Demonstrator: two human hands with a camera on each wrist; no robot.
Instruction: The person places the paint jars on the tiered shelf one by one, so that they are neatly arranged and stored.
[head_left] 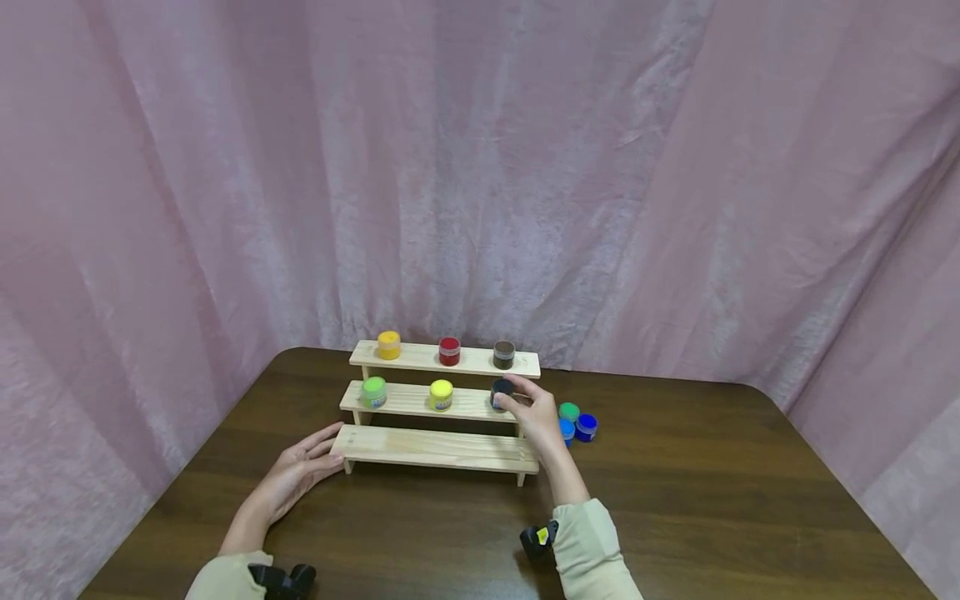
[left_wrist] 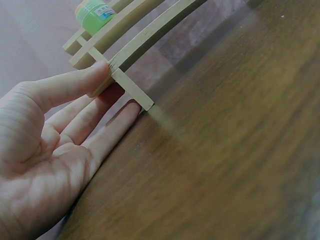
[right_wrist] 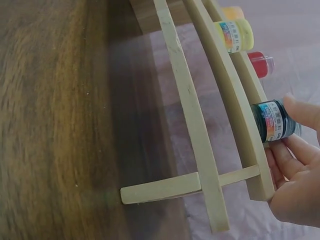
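Observation:
A three-step wooden display rack point(head_left: 438, 450) stands on the table. My left hand point(head_left: 292, 475) holds the left end of its lowest step, thumb on one side and fingers on the other, as the left wrist view shows. With thumb and fingers my right hand point(head_left: 536, 414) grips a small black paint jar point(right_wrist: 273, 121) at the right end of the middle step. Along that step are a light green paint jar point(head_left: 374, 392) and a yellow paint jar point(head_left: 441, 395). On the top step sit an orange-yellow jar point(head_left: 388, 345), a red jar point(head_left: 449, 352) and a dark brown jar point(head_left: 504, 355).
Right of the rack, a green jar point(head_left: 569, 412), a light blue jar point(head_left: 567, 431) and a dark blue jar point(head_left: 587, 428) cluster on the brown wooden table point(head_left: 712, 500). A pink curtain point(head_left: 480, 167) hangs behind the table's far edge.

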